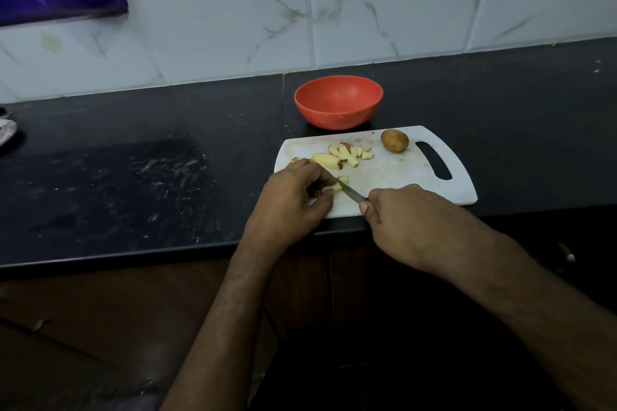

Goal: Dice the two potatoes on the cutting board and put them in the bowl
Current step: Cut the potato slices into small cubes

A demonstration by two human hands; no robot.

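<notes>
- Your left hand (293, 197) pinches a potato strip (332, 188) against the white cutting board (400, 173), fingers curled over it near the board's front left corner
- Your right hand (400, 213) is wrapped round the handle of a knife (354, 195); the blade points left and touches the held strip
- Cut potato pieces (340, 155), skin still on some, lie scattered on the board's left half behind your left hand; none are in the bowl
- One whole potato (395, 140) sits uncut at the board's far edge, just beside the handle slot
- The orange bowl (338, 102) stands on the black countertop (133, 177) directly behind the board, near its far edge
</notes>
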